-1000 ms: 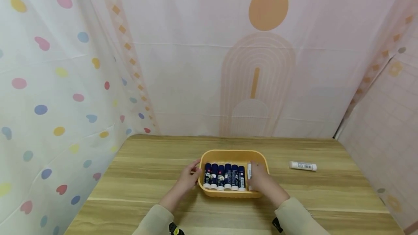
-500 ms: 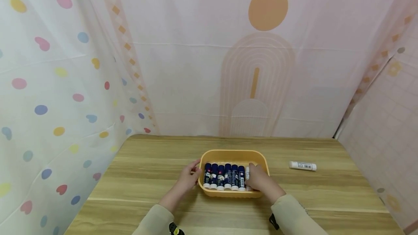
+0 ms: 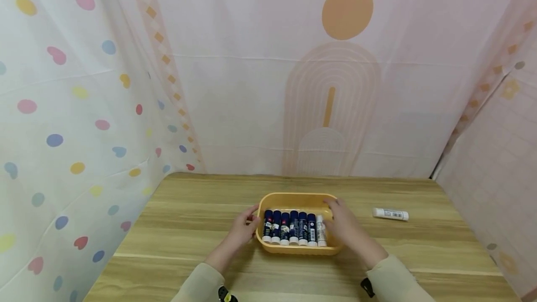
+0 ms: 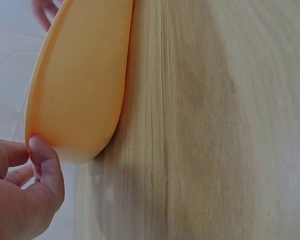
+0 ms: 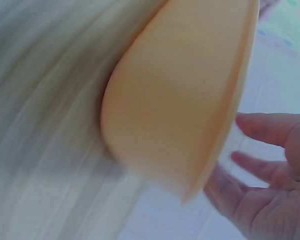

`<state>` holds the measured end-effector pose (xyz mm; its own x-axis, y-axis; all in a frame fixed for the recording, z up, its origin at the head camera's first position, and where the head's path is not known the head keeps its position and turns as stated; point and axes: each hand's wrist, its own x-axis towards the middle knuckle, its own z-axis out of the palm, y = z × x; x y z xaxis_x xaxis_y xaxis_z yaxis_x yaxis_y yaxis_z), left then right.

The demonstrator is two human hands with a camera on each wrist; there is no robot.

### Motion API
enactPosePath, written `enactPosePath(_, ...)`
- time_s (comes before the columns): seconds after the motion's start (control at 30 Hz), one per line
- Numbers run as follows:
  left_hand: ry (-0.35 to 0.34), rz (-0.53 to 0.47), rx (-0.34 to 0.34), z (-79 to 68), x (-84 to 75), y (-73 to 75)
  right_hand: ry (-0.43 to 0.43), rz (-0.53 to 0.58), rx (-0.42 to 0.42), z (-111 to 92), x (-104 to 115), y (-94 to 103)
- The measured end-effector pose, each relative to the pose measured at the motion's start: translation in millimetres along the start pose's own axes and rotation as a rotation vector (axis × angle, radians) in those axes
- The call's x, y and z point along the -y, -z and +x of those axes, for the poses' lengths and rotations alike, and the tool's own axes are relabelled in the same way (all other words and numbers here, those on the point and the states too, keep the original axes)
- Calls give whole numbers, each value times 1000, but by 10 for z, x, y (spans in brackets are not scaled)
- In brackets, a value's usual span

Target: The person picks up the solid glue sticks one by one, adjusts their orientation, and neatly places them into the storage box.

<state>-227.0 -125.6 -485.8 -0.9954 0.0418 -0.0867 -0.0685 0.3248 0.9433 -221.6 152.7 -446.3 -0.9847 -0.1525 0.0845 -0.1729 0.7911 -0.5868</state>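
A yellow plastic basket [image 3: 299, 249] sits on the table, holding a row of several dark blue glue sticks [image 3: 285, 229] with white ends. A white glue stick [image 3: 320, 231] lies at the row's right end. At the basket's left end my left hand [image 3: 241, 229] pinches the rim between thumb and finger, as the left wrist view shows on the basket wall [image 4: 85, 85]. My right hand [image 3: 346, 223] is over the basket's right end, fingers spread and holding nothing. In the right wrist view, the right hand's fingers [image 5: 265, 130] are beside the rim.
Another white glue stick [image 3: 390, 214] lies on the wooden table [image 3: 189, 209] to the right of the basket. Patterned cloth [image 3: 235, 106] hangs behind the table and on both sides.
My right hand has let go of the white glue stick, which now lies against the blue ones, and has moved right and up. The left hand has stayed at the rim.
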Motion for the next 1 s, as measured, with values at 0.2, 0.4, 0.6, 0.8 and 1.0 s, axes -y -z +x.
enactPosePath(0.2, -2, -8, 2, -10, -13, -7, 121, -2, -184, -79, -309, 267)
enactPosePath(0.4, 17, -26, -1, -14, -16, -11, 230, -86, -287, -169, -684, 445)
enactPosePath(0.6, 2, -33, 2, -1, 8, -18, 329, -193, -314, -214, -1047, 524)
enactPosePath(0.8, -4, -33, 7, 15, 32, -20, 351, -292, -241, -213, -1384, 574)
enactPosePath(1.0, 6, -27, 15, 17, 25, -13, 314, -337, -164, -159, -1603, 628)
